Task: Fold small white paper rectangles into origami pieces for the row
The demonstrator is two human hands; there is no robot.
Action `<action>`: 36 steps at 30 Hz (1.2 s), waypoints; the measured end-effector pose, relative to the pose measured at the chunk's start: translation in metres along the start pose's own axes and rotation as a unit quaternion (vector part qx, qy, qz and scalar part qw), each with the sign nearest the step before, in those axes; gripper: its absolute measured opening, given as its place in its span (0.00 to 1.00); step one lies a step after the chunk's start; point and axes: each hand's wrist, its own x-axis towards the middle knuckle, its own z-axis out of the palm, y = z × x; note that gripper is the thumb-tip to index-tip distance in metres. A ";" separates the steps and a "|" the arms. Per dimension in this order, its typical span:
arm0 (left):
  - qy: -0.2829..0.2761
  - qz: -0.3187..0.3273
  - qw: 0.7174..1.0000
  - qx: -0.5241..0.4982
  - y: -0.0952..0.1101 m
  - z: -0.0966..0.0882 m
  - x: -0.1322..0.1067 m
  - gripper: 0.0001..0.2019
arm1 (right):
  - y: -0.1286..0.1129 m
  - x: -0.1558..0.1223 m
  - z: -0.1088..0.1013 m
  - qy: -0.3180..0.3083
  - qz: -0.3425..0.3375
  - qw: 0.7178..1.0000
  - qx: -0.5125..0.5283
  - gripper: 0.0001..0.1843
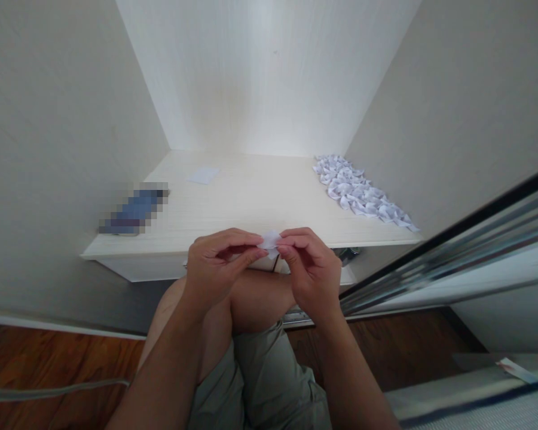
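Observation:
Between my two hands is a small piece of white paper [270,240], held just in front of the shelf's near edge and above my knees. My left hand [226,257] pinches its left side between thumb and fingers. On the other side, my right hand [311,263] grips the paper the same way. The paper looks folded or creased, though fingertips cover part of it. On the white shelf [251,197] beyond, a flat stack or sheet of white paper [204,175] lies toward the back left. Many small folded white paper pieces [358,191] are heaped along the right.
A blurred-out blue flat object [137,210] lies at the shelf's left side. Walls close in the shelf at left, back and right. A metal sliding-door track [452,251] runs along the right. Below the shelf, a dark object [349,255] shows behind my right hand.

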 end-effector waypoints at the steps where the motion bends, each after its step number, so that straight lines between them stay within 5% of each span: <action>1: -0.002 0.004 1.000 0.007 0.000 -0.001 0.000 0.04 | 0.000 0.000 0.001 -0.001 0.007 1.000 0.007 0.05; 10: -0.019 0.044 0.999 -0.003 0.002 0.001 0.002 0.02 | 0.001 -0.001 0.003 0.005 0.041 0.998 0.057 0.05; 22: 0.047 -0.022 0.996 -0.079 0.006 0.011 -0.001 0.03 | -0.003 0.001 0.012 0.066 0.116 0.986 0.098 0.03; 36: 0.098 -0.110 0.980 -0.130 0.009 0.018 0.000 0.07 | -0.002 0.007 0.014 0.041 0.127 0.984 0.122 0.03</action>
